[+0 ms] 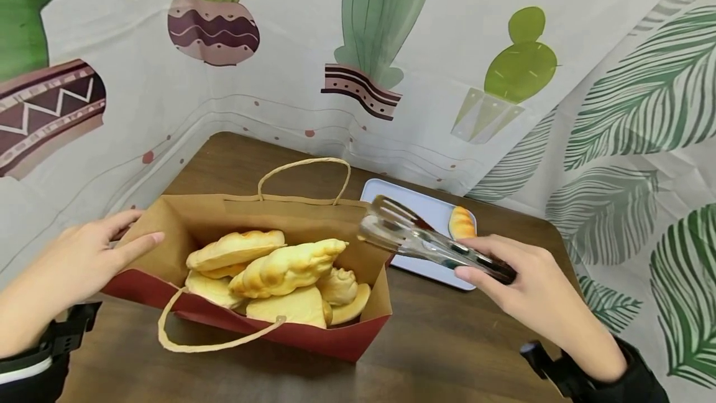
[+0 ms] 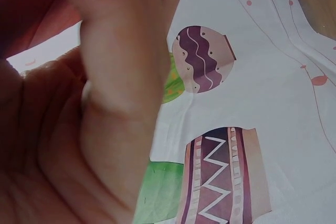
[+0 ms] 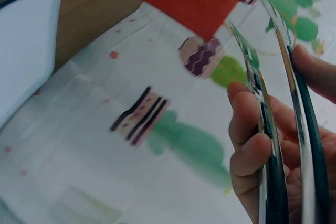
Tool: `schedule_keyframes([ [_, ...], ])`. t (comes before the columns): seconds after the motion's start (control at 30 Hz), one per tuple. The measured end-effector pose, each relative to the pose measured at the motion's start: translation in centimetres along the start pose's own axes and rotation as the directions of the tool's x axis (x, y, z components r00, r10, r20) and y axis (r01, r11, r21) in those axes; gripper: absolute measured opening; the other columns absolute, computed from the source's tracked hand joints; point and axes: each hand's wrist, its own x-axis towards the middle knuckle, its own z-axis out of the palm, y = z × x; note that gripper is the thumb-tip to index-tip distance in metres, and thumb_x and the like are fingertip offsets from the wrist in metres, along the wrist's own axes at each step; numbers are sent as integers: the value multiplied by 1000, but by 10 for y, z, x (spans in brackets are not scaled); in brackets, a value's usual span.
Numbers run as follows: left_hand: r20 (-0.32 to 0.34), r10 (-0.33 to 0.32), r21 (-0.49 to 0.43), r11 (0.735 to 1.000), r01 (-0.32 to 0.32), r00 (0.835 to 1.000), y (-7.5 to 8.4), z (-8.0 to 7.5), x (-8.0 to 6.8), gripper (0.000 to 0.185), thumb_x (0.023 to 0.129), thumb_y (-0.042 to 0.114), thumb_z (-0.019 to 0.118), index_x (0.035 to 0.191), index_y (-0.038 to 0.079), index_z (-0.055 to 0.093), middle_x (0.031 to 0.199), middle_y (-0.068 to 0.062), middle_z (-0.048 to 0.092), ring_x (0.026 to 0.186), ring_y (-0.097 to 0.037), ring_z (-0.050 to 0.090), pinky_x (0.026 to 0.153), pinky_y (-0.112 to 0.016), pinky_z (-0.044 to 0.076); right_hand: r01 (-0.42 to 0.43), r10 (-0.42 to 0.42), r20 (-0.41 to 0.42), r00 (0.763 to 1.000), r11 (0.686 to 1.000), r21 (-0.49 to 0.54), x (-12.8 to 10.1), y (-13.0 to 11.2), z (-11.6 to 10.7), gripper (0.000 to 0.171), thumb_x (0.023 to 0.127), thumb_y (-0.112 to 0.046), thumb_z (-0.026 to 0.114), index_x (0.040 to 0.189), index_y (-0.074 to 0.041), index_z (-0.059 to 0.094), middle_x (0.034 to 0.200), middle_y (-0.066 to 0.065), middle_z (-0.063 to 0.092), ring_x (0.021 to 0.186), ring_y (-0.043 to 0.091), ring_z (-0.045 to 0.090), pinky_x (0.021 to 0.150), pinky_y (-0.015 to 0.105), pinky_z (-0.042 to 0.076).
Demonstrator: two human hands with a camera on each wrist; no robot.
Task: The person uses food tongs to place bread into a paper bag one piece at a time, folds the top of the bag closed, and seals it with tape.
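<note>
A red paper bag with a brown inside and twisted cord handles lies open toward me, filled with several breads, a braided bread on top. My left hand grips the bag's left edge, thumb inside the rim and fingers behind it. Metal tongs are in my right hand, their tips over the bag's right rim. In the right wrist view the two arms of the tongs stand apart, with nothing visible between them.
Behind the bag to the right, a pale blue tray bears one bread roll near its right end. Both stand on a brown wooden table. A cactus-printed cloth hangs close behind the table.
</note>
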Motion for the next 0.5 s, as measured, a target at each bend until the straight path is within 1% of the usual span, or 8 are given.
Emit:
schedule_keyframes([
  [0.03,0,0,2,1000,0,1000,0,0,0,73,93,47,47,136,-11,35,128,-43,38,109,-62,40,80,-69,35,-30,31,-20,999,999,25,-7,4,0,35,73,-18,79,106,-21,68,70,-16,55,57,-3,42,53,11,34],
  [0.1,-1,1,2,1000,-1,1000,0,0,1,73,93,47,47,136,-11,35,128,-43,37,109,-62,40,80,-69,35,-114,117,-32,993,991,73,-19,10,1,33,74,-15,78,104,-22,68,63,-14,49,52,-2,40,47,13,32],
  [0.13,-3,1,3,1000,-1,1000,0,0,1,73,93,47,47,136,-12,35,128,-43,37,109,-62,40,80,-69,35,-159,162,-32,986,983,93,-25,14,2,31,75,-14,77,104,-22,68,62,-14,50,51,-1,42,46,14,33],
  [0.2,-4,2,3,1000,-2,1000,0,0,1,73,93,47,47,135,-12,35,129,-43,37,110,-62,40,81,-69,35,-265,267,-6,964,957,115,-37,21,4,26,80,-16,73,104,-23,67,61,-12,54,50,1,46,44,16,36],
  [0.3,-5,1,2,1000,-1,1000,0,0,1,73,94,47,47,135,-11,35,129,-43,37,110,-62,40,81,-69,34,-422,417,66,907,894,153,-53,34,12,20,87,-21,66,108,-20,65,66,-9,61,52,5,53,44,21,43],
  [0.37,-5,1,-2,1000,-1,1000,0,0,1,72,94,47,47,135,-11,35,129,-43,37,110,-62,40,81,-69,34,-514,503,103,858,840,174,-62,45,20,22,90,-25,62,110,-16,64,71,-8,65,54,7,56,45,24,47],
  [0.47,-9,2,-11,1000,-2,1000,0,1,0,72,94,46,47,136,-11,36,129,-43,38,110,-62,40,81,-68,35,-640,621,155,768,743,194,-74,63,34,33,93,-33,57,113,-8,63,76,-7,67,54,10,59,46,26,50],
  [0.5,-10,2,-14,1000,-3,1000,1,1,0,72,94,46,48,136,-11,36,129,-42,38,110,-62,40,81,-68,35,-680,657,174,733,707,196,-77,69,39,37,93,-35,55,114,-5,62,76,-6,67,54,11,60,46,27,50],
])
